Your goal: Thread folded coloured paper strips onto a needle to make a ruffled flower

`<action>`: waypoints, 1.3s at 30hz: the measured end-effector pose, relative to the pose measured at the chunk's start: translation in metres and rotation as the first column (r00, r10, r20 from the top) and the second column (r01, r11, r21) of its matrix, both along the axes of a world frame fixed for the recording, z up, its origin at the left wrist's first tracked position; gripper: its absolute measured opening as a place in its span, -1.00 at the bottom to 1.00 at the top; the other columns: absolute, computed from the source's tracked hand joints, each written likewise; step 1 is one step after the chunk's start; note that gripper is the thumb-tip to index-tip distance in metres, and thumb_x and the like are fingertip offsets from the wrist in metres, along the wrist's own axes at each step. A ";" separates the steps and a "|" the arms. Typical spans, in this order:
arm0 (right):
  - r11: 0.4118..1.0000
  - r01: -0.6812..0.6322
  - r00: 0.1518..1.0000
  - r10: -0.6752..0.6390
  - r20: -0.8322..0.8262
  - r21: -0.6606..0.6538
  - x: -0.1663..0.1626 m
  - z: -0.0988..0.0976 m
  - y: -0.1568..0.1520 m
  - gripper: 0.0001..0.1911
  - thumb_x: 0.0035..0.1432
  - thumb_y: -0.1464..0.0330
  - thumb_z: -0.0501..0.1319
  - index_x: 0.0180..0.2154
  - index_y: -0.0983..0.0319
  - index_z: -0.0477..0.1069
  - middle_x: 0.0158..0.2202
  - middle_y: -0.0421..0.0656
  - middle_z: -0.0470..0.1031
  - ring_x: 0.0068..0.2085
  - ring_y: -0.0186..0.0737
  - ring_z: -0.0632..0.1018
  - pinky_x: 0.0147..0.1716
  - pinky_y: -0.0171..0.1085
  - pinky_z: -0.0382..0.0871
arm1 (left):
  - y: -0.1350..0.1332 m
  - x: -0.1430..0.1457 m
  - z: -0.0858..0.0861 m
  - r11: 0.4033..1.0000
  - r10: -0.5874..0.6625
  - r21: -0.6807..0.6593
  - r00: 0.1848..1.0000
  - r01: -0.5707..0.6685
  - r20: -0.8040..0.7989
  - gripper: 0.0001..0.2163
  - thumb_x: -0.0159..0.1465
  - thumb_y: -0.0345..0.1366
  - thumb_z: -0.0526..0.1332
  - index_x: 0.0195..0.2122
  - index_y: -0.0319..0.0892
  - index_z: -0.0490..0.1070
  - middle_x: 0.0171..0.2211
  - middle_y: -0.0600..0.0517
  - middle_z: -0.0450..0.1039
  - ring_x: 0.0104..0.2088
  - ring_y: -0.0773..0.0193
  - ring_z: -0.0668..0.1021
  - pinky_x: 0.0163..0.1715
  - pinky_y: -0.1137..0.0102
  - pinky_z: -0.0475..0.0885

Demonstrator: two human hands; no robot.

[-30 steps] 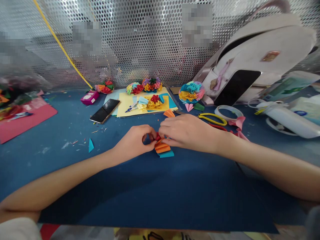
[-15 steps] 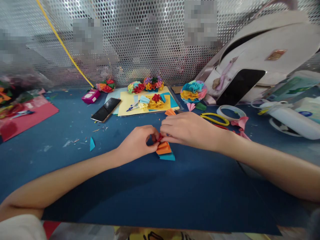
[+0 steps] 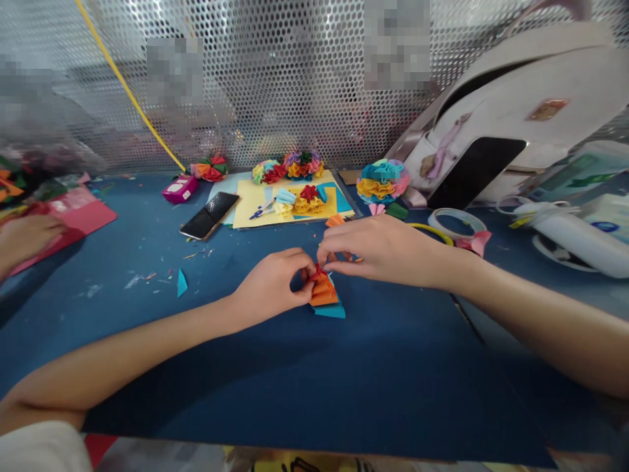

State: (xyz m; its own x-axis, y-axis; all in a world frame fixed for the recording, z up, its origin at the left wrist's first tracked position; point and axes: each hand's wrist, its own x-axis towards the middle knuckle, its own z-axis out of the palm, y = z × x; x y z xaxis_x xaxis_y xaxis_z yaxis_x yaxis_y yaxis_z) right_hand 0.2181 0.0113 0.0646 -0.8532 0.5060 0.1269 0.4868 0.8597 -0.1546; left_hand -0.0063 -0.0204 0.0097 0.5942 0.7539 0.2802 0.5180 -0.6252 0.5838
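My left hand (image 3: 272, 286) and my right hand (image 3: 386, 252) meet over a pleated orange paper fan (image 3: 323, 290) lying on the blue mat (image 3: 393, 367). Fingertips of both hands pinch its top, where a small red paper piece (image 3: 317, 273) shows. A teal paper piece (image 3: 328, 310) sticks out beneath the orange folds. Part of the gathered top is hidden by my fingers. Another person's hand (image 3: 27, 239) rests at the far left, on a pink sheet (image 3: 83, 219).
Behind my hands lie a black phone (image 3: 209, 215), a yellow card (image 3: 285, 206) with paper flowers, and a multicoloured paper flower (image 3: 382, 182). Yellow-handled scissors (image 3: 432, 229), a tape roll (image 3: 452, 223) and a white backpack (image 3: 515, 111) stand right, before a perforated metal screen (image 3: 275, 85).
Another person's hand has come into view at the far left. My fingers have drawn closer around the top of the orange folds, and my right hand now covers more of the scissors.
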 end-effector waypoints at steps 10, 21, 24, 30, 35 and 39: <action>0.981 0.109 0.994 -0.105 0.030 -0.162 -0.008 -0.010 0.000 -0.94 0.23 0.33 0.29 -0.31 0.18 0.50 -0.34 -0.26 0.54 -0.41 -0.34 0.46 -0.48 -0.35 0.09 | 0.000 0.000 0.000 1.000 0.005 -0.005 1.000 -0.005 0.007 -0.88 0.17 -0.54 0.29 -0.34 -0.19 0.44 -0.39 0.12 0.47 -0.47 0.43 0.41 -0.40 0.49 0.32; 0.999 -0.031 0.999 0.031 -0.006 0.006 -0.004 -0.022 0.005 -0.85 0.32 0.35 0.17 -0.33 0.21 0.42 -0.31 -0.19 0.53 -0.32 -0.28 0.50 -0.44 -0.31 0.09 | -0.001 -0.002 -0.002 1.000 0.016 -0.003 0.999 -0.016 0.031 -0.90 0.21 -0.51 0.26 -0.30 -0.18 0.43 -0.37 0.11 0.45 -0.42 0.39 0.44 -0.37 0.48 0.33; 0.999 -0.037 0.999 0.037 -0.039 0.013 -0.003 -0.025 0.006 -0.81 0.35 0.31 0.15 -0.33 0.21 0.43 -0.33 -0.20 0.52 -0.34 -0.29 0.49 -0.44 -0.31 0.10 | 0.001 -0.002 -0.002 0.999 0.011 -0.050 1.000 -0.010 0.024 -0.91 0.23 -0.49 0.27 -0.30 -0.19 0.43 -0.35 0.10 0.42 -0.43 0.40 0.43 -0.39 0.49 0.32; 0.997 0.007 0.998 -0.011 -0.059 -0.072 -0.005 -0.026 0.003 -0.85 0.33 0.33 0.18 -0.32 0.19 0.44 -0.28 -0.21 0.55 -0.32 -0.29 0.51 -0.42 -0.31 0.12 | 0.002 -0.003 -0.002 0.995 0.025 -0.095 0.998 -0.020 0.055 -0.90 0.19 -0.51 0.31 -0.38 -0.21 0.42 -0.41 0.12 0.42 -0.47 0.42 0.40 -0.42 0.49 0.30; 0.939 0.116 0.990 -0.137 -0.043 -0.323 -0.009 -0.022 0.001 -0.79 0.21 0.17 0.33 -0.33 0.16 0.43 -0.32 -0.27 0.54 -0.37 -0.30 0.47 -0.44 -0.32 0.13 | -0.001 -0.002 0.001 0.998 0.020 -0.055 0.998 -0.017 0.063 -0.88 0.18 -0.54 0.30 -0.39 -0.20 0.43 -0.43 0.13 0.41 -0.48 0.43 0.38 -0.42 0.49 0.29; 0.873 0.111 0.980 -0.177 -0.096 -0.476 -0.008 -0.027 0.006 -0.82 0.18 0.20 0.33 -0.28 0.16 0.44 -0.34 -0.28 0.51 -0.39 -0.31 0.42 -0.42 -0.33 0.15 | -0.002 -0.002 0.001 1.000 0.024 -0.022 0.997 -0.022 0.068 -0.90 0.20 -0.52 0.28 -0.37 -0.20 0.43 -0.41 0.12 0.41 -0.48 0.43 0.39 -0.43 0.50 0.29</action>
State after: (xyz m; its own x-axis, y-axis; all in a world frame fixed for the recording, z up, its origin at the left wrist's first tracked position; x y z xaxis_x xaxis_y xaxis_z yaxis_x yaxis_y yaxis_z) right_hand 0.2101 0.0172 0.0374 -0.7584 0.6500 -0.0480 0.5463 0.5938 -0.5907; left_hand -0.0083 -0.0221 0.0105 0.5568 0.7735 0.3030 0.4906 -0.6005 0.6315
